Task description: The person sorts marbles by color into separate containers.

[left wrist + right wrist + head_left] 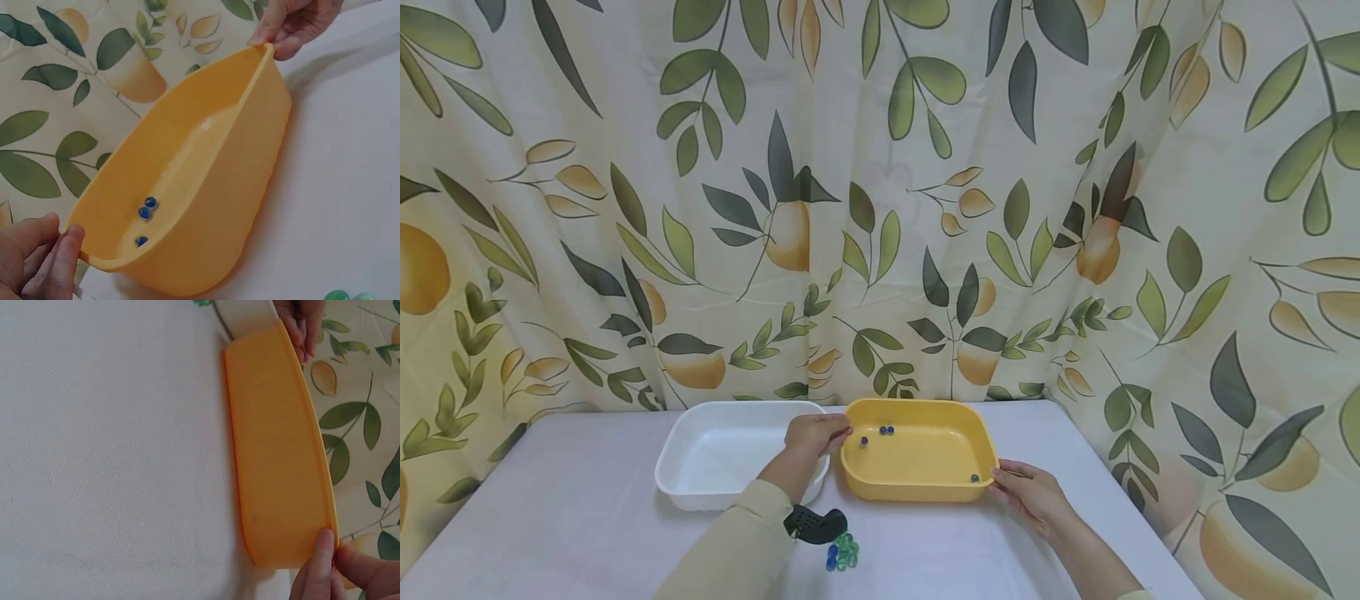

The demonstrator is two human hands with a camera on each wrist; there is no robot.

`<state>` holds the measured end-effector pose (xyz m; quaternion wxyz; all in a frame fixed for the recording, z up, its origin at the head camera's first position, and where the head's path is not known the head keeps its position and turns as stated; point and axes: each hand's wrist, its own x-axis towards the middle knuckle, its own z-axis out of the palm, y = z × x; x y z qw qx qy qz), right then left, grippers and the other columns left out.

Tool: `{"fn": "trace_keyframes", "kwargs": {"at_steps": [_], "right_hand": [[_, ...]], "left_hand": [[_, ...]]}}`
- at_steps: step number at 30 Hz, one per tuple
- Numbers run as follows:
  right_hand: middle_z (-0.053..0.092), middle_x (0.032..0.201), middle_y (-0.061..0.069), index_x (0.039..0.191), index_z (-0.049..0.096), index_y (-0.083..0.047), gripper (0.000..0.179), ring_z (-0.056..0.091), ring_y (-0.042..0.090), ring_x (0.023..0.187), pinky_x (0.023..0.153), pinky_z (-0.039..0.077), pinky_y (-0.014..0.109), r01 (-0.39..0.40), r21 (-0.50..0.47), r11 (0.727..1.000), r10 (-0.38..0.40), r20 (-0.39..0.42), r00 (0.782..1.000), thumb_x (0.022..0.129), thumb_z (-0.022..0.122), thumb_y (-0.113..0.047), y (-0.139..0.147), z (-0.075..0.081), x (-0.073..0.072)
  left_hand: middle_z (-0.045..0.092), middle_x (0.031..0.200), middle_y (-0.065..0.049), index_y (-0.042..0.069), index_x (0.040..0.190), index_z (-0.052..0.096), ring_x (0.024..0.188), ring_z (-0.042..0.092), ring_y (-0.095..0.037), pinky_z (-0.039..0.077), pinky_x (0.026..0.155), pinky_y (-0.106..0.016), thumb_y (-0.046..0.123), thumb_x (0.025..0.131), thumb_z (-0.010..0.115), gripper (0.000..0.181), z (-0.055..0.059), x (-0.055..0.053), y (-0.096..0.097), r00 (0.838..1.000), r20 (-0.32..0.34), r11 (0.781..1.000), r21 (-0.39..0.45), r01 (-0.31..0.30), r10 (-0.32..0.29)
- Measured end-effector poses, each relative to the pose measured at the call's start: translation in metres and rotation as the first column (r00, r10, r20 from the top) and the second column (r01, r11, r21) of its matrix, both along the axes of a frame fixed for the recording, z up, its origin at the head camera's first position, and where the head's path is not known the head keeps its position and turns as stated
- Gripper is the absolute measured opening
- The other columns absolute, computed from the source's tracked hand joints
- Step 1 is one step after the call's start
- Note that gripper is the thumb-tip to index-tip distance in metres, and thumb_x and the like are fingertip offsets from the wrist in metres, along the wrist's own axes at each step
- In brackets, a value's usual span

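A yellow plastic basin (917, 490) is on the white-covered table, held at both ends. My left hand (815, 437) pinches its left rim, fingers and thumb on either side of the edge, as the left wrist view shows. At the opposite end my right hand (1028, 495) grips the rim near the front right corner, with the thumb (359, 561) and fingers on opposite sides of the wall. Inside the basin lie dark blue marbles (887, 431), three toward the left and one marble (975, 478) by the right end.
Left of the yellow basin stands a white basin (688, 497), partly hidden behind my left hand and forearm. Green and blue glass marbles (844, 553) lie in a cluster on the table (940, 550) in front. A leaf-patterned curtain (880, 333) hangs behind the table.
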<state>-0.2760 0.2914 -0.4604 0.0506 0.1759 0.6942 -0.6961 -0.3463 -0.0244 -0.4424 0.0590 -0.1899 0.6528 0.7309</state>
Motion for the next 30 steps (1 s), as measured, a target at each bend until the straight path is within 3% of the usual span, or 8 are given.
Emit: {"fn": "trace_keyframes", "kwargs": {"at_steps": [14, 22, 30], "right_hand": [[0.066, 0.103, 0.016, 0.14, 0.033, 0.019, 0.056, 0.069, 0.012, 0.08, 0.082, 0.058, 0.028, -0.011, 0.006, 1.0, 0.011, -0.015, 1.0, 0.095, 0.061, 0.0, -0.001, 0.001, 0.001], [0.067, 0.1, 0.014, 0.139, 0.035, 0.019, 0.054, 0.069, 0.011, 0.079, 0.08, 0.059, 0.027, -0.011, 0.008, 1.0, 0.011, -0.021, 1.0, 0.095, 0.06, 0.0, 0.001, -0.003, -0.001], [0.066, 0.104, 0.017, 0.14, 0.034, 0.018, 0.055, 0.069, 0.011, 0.079, 0.081, 0.058, 0.028, -0.007, 0.016, 1.0, 0.007, -0.007, 1.0, 0.096, 0.06, -0.001, 0.001, -0.004, -0.002]], "left_hand": [[0.073, 0.075, -0.006, -0.007, 0.107, 0.071, 0.063, 0.068, -0.008, 0.057, 0.065, -0.019, 0.001, 0.086, 0.072, 0.023, 0.002, 0.006, -0.003, 0.999, 0.006, 0.998, -0.042, 0.044, -0.044], [0.074, 0.077, -0.01, -0.01, 0.11, 0.068, 0.065, 0.069, -0.008, 0.058, 0.066, -0.02, 0.004, 0.089, 0.07, 0.025, 0.007, 0.017, -0.008, 0.992, -0.055, 0.993, -0.005, 0.118, -0.118], [0.075, 0.084, -0.008, -0.007, 0.115, 0.067, 0.073, 0.072, -0.01, 0.058, 0.076, -0.024, 0.011, 0.091, 0.069, 0.03, 0.012, 0.031, -0.014, 0.979, -0.049, 0.98, -0.043, 0.197, -0.199]]}}
